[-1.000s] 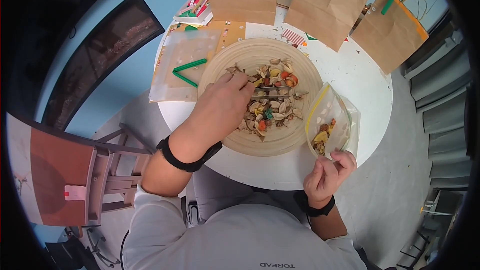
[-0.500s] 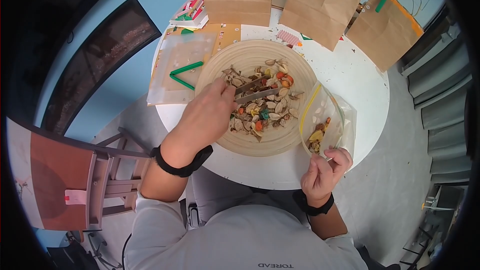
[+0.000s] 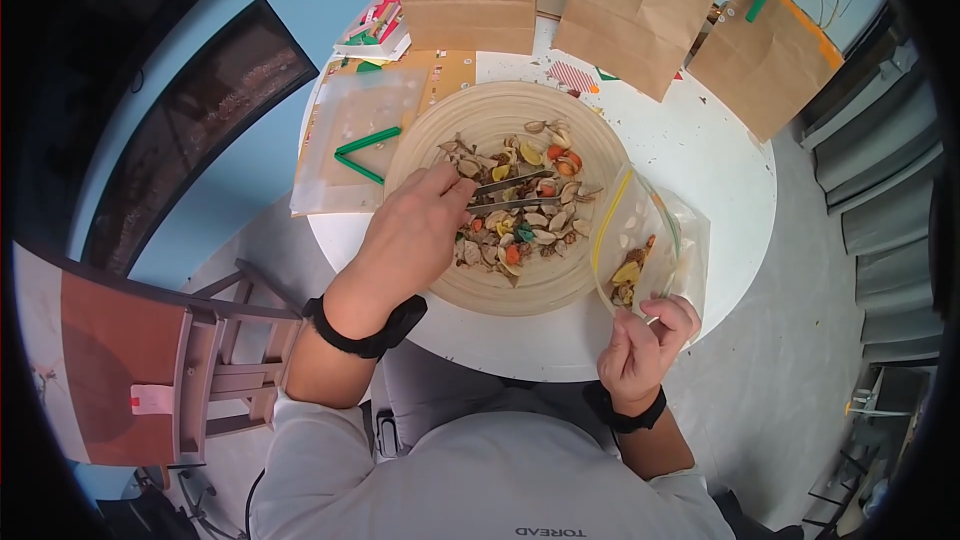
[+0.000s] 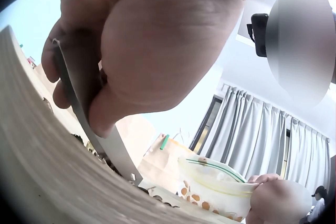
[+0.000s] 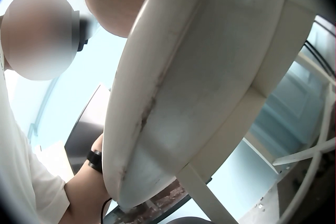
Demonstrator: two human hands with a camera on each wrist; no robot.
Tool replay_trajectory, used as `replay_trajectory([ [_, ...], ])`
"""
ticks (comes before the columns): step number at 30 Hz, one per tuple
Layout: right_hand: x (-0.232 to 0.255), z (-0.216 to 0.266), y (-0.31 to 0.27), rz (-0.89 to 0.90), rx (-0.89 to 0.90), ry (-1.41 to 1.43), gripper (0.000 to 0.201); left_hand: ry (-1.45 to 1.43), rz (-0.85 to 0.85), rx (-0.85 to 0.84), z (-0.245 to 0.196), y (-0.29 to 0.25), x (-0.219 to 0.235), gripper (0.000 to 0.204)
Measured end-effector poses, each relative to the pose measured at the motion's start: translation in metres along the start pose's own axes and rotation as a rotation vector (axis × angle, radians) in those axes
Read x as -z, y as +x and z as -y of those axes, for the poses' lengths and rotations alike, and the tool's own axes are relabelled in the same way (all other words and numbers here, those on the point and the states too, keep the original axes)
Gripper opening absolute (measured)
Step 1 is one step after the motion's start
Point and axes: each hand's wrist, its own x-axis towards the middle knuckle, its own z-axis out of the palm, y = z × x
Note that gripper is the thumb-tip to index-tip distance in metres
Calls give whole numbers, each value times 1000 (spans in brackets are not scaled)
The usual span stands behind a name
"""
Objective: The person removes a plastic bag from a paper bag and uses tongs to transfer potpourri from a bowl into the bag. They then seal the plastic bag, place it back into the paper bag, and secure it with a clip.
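Observation:
My left hand (image 3: 415, 225) grips metal tongs (image 3: 512, 205) over a round wooden plate (image 3: 520, 302). The two tong arms stand apart, their tips among a heap of dried petals, pods and flowers (image 3: 545, 236) on the plate. In the left wrist view, thumb and fingers press the flat tongs (image 4: 118, 153) from either side, low above the plate's rim. On the right, my right hand (image 3: 643, 345) pinches the edge of a clear zip bag (image 3: 650, 225) with a yellow strip along its mouth. The bag gapes toward the plate, with some dried yellow and brown pieces (image 3: 630, 275) inside.
Brown paper bags (image 3: 465, 0) with green clips stand along the back of the white round table (image 3: 735, 220). At the left lie a frosted plastic sheet (image 3: 350, 110) and a bent green strip (image 3: 365, 155). A white box (image 3: 375, 25) of small items sits behind them.
My left hand has drawn the tongs back to the left over the heap. Their arms spread wider, then came somewhat closer together. The right hand keeps its hold on the bag.

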Motion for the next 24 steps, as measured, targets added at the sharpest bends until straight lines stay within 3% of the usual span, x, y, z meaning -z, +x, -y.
replay_trajectory([
  [2, 1, 4, 5, 12, 6, -13, 13, -2, -13, -10, 0, 0, 0, 30],
  [5, 0, -1, -1, 8, 1, 2, 27, -11, -20, -20, -1, 0, 1, 30],
  [24, -4, 3, 6, 14, -33, -11, 32, -41, -102, -34, -9, 4, 24, 32],
])
